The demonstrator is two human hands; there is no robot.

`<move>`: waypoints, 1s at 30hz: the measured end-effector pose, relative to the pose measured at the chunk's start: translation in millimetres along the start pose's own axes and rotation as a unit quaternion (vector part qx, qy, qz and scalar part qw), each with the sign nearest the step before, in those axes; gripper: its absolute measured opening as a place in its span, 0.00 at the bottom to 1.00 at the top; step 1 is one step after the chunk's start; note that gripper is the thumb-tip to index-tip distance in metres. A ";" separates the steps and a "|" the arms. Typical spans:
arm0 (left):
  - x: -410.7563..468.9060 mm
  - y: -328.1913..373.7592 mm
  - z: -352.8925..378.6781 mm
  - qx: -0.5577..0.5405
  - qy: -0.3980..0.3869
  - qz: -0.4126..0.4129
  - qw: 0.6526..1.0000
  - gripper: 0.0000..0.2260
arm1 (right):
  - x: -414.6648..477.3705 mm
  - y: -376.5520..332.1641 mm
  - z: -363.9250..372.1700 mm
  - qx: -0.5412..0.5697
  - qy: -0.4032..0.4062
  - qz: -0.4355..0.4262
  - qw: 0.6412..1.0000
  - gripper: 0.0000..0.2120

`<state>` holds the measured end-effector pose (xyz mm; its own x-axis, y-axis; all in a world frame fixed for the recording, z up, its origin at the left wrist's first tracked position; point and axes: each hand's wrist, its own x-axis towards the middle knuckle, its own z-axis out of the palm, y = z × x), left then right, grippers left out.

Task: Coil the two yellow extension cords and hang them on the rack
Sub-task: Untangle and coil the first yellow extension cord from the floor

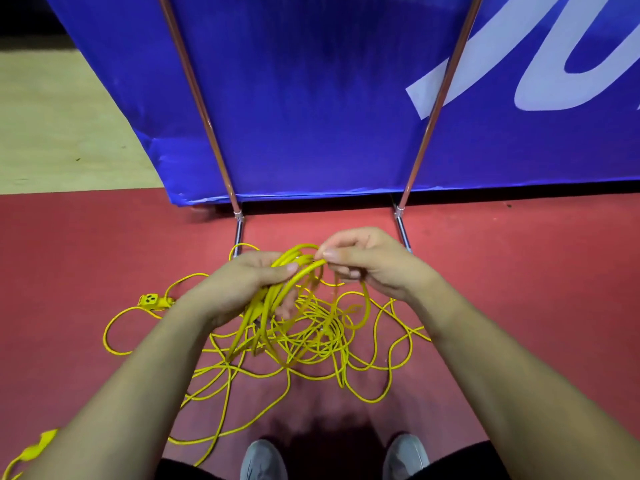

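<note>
Yellow extension cord lies tangled in loose loops (311,344) on the red floor. My left hand (242,285) grips a bundle of several coiled strands (273,296) that hang down from it. My right hand (367,261) pinches a strand at the top of that bundle, just right of my left hand. A yellow socket end (152,301) lies on the floor to the left. Another yellow plug (38,445) shows at the bottom left edge. The metal rack's two legs (239,226) stand right behind the cords.
A blue banner (329,98) hangs behind the rack's two slanted poles (433,116). Pale flooring (62,126) lies at the far left beyond the red floor. My two grey shoes (263,459) stand at the bottom edge, close to the nearest cord loops.
</note>
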<state>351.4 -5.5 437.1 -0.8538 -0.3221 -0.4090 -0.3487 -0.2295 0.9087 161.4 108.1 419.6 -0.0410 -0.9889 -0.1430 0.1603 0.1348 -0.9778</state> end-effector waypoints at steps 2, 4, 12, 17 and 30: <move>0.0 2.2 -1.5 -0.074 0.001 0.021 0.997 0.05 | 1.1 6.0 -9.9 -0.007 0.007 -0.012 1.000 0.05; -0.5 6.7 -5.0 -0.166 0.029 0.041 0.985 0.05 | -3.4 18.0 -21.8 -0.088 0.022 0.011 0.996 0.08; -8.0 5.8 -11.5 -0.083 0.046 -0.018 0.995 0.08 | -8.1 35.1 -39.7 -0.019 0.228 0.011 0.973 0.06; -5.7 3.9 -6.4 -0.128 0.045 -0.048 0.990 0.10 | -7.5 7.9 -15.0 -0.215 0.170 -0.011 0.962 0.06; -2.7 1.8 -8.5 -0.158 0.046 -0.015 0.986 0.06 | 2.1 24.7 -7.9 -0.232 0.060 0.000 0.971 0.06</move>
<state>356.4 -12.8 439.2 -0.8017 -0.3892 -0.4537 -0.2220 -0.5109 0.8305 157.5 109.8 394.0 -0.1599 -0.9783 -0.1317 -0.3008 0.1754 -0.9374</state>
